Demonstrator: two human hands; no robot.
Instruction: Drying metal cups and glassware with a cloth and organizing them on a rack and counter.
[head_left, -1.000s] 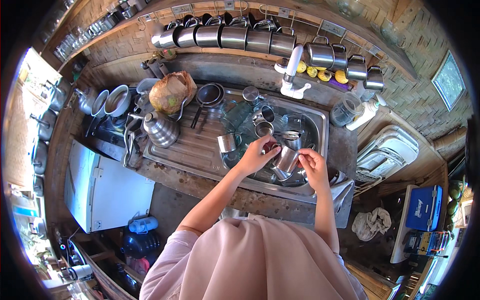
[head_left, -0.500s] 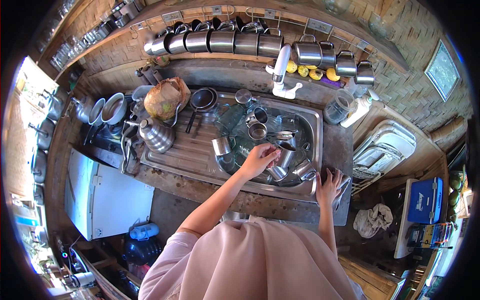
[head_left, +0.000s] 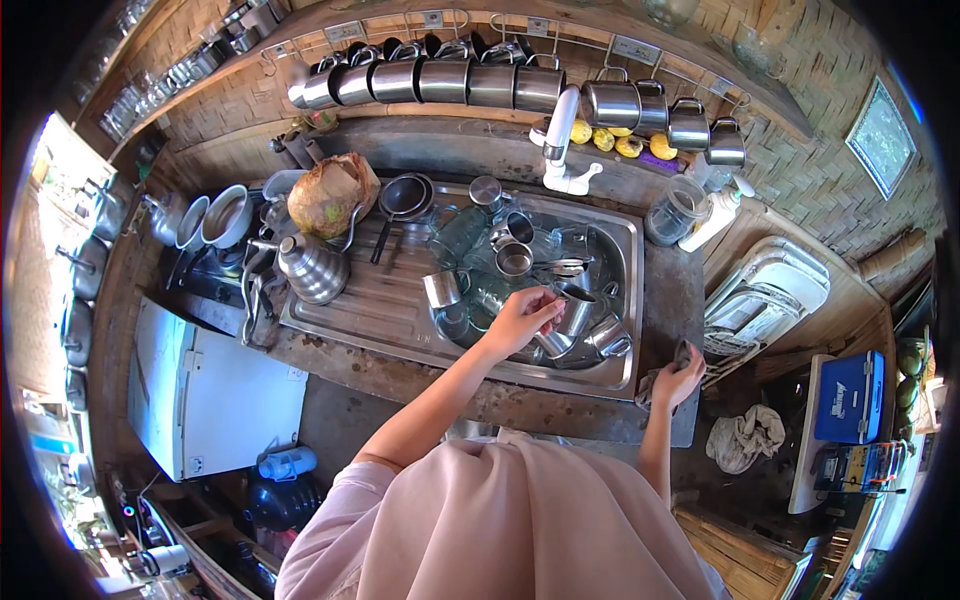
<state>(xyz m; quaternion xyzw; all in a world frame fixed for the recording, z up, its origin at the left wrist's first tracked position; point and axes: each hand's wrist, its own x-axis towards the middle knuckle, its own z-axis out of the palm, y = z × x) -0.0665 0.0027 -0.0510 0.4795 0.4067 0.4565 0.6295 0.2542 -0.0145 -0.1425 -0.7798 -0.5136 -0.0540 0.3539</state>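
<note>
Edges: the sink (head_left: 638, 290) is showing its right rim to you, with a strip of counter (head_left: 672, 290) running bare beyond it, from the jar (head_left: 675, 212) down toward the cloth. The counter's front edge is lying between your body and the sink. Open room: to the left, the drainboard (head_left: 375, 312) is offering clear ribs between the kettle (head_left: 312, 272) and the upright cup (head_left: 441, 290). Inside the bowl, room is running tight: a tilted cup (head_left: 607, 336) is lying just right of your mug, and more metalware is crowding behind. The tap (head_left: 565, 150) is standing well back.

Hands: your left hand (head_left: 528, 318) is pinching the mug (head_left: 576, 312) at its left side, fingers covering the exact contact. The mug is sitting just right of those fingers, over the sink, mouth up. Your right hand (head_left: 681, 378) is gripping the dark cloth (head_left: 655, 388) at the counter's right front corner, fingers curled round it.
</note>
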